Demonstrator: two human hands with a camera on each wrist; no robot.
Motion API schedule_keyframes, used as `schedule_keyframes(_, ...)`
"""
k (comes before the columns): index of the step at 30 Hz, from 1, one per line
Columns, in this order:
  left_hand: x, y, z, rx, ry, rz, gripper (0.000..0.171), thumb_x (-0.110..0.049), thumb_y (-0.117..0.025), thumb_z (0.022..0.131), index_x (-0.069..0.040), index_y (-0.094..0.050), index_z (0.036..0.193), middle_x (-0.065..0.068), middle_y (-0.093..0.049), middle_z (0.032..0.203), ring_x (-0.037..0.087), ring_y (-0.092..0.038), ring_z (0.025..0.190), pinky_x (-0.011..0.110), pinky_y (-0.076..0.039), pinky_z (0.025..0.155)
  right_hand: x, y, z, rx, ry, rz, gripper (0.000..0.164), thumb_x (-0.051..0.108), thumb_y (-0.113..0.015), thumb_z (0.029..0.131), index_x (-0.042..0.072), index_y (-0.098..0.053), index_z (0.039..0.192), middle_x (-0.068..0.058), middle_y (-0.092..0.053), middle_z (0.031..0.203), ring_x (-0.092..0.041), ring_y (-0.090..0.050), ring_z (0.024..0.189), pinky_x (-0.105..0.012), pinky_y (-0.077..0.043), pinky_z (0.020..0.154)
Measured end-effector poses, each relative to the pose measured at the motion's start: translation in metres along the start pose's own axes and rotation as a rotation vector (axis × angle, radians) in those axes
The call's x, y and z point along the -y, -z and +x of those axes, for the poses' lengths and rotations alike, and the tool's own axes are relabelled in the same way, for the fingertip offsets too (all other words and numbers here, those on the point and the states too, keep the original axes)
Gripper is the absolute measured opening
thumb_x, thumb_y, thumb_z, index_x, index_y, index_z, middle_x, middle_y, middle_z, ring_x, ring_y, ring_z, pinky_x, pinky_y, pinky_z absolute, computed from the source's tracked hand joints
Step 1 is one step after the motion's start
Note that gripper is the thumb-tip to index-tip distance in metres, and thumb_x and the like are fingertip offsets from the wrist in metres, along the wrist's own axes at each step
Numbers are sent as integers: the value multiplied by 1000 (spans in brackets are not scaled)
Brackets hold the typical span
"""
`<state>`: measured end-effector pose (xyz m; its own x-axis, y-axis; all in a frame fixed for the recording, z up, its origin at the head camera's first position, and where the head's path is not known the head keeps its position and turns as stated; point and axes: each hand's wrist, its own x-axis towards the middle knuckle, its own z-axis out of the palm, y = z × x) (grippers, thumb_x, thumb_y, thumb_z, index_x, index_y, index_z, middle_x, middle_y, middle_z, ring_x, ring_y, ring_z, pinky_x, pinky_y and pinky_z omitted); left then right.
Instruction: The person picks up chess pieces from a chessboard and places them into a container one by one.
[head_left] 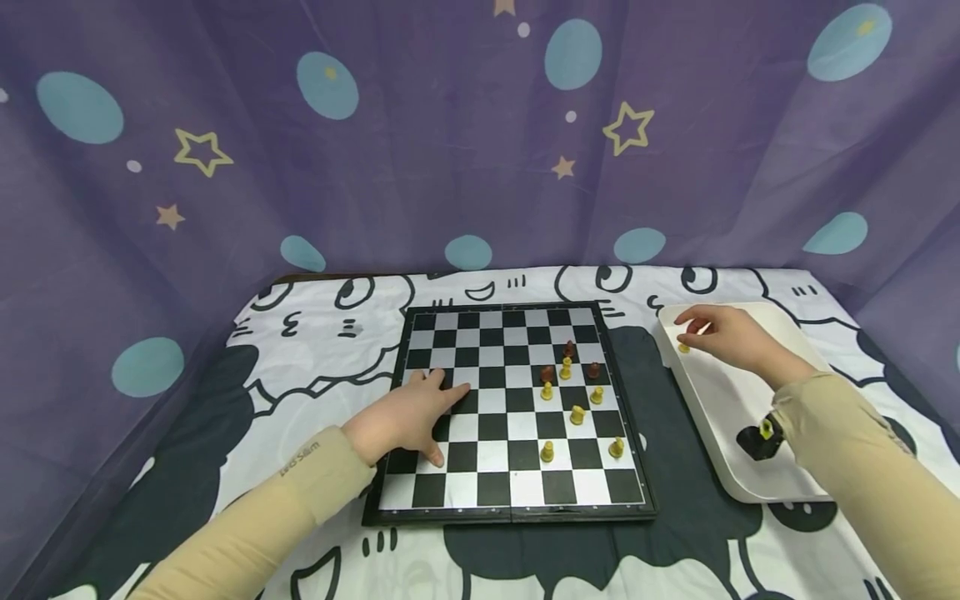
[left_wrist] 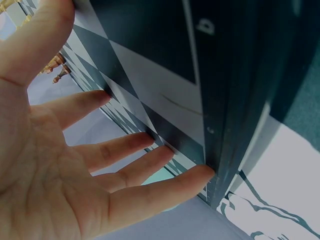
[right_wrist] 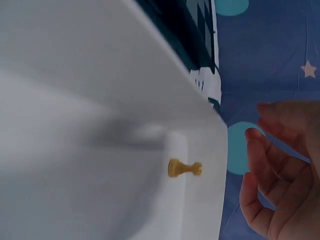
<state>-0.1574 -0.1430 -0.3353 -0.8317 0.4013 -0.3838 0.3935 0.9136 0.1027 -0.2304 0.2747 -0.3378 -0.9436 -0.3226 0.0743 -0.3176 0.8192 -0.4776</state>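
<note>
My left hand (head_left: 408, 414) rests with spread fingers on the left side of the chessboard (head_left: 480, 517). In the left wrist view its fingertips (left_wrist: 200, 172) touch the squares near the board's edge. My right hand (head_left: 723, 335) hovers over the far end of the white tray (head_left: 701, 417), its fingers loosely bent and nothing between them. Below it, a yellow chess piece (right_wrist: 184, 168) with a notched top, like a rook, is in the tray by the end wall, apart from the fingers. Several yellow chess pieces (head_left: 577, 415) and 3 brown chess pieces (head_left: 547, 374) occupy the board's right half.
The tray stands to the right of the board, on a black-and-white patterned cloth (head_left: 315, 467). A black object (head_left: 759, 442) with a yellow-green mark shows at my right wrist, above the tray. Behind the table hangs a purple curtain (head_left: 420, 183).
</note>
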Motion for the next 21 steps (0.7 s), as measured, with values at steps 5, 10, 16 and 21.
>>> schedule_keyframes(5, -1, 0, 0, -3, -2, -2, 102, -36, -89, 56, -15, -41, 144, 24, -39, 141, 44, -38, 126, 53, -42, 98, 13, -1, -1, 1, 40, 14, 23, 11, -64, 87, -2, -64, 106, -10, -67, 83, -14, -58, 67, -28, -43, 58)
schedule_keyframes(10, 0, -2, 0, -10, -4, -7, 102, -35, -90, 56, -15, -42, 144, 24, -40, 140, 44, -38, 126, 53, -43, 97, 23, -4, -1, 12, 58, 31, 23, 9, -64, 87, -1, -65, 107, -11, -66, 86, -15, -57, 69, -29, -44, 58)
schedule_keyframes(16, 0, -4, 0, -14, -1, -12, 102, -35, -90, 56, -16, -42, 144, 24, -39, 141, 44, -38, 127, 53, -43, 97, 33, -8, 0, 18, 89, 42, 21, 10, -65, 87, -1, -66, 104, -12, -67, 87, -15, -57, 70, -30, -46, 60)
schedule_keyframes(21, 1, -3, 1, -15, -4, -15, 102, -35, -90, 56, -16, -42, 144, 23, -40, 140, 44, -38, 126, 53, -43, 97, 43, -13, 2, 42, 93, 34, 23, 11, -66, 87, -1, -66, 107, -12, -67, 90, -19, -59, 75, -32, -47, 62)
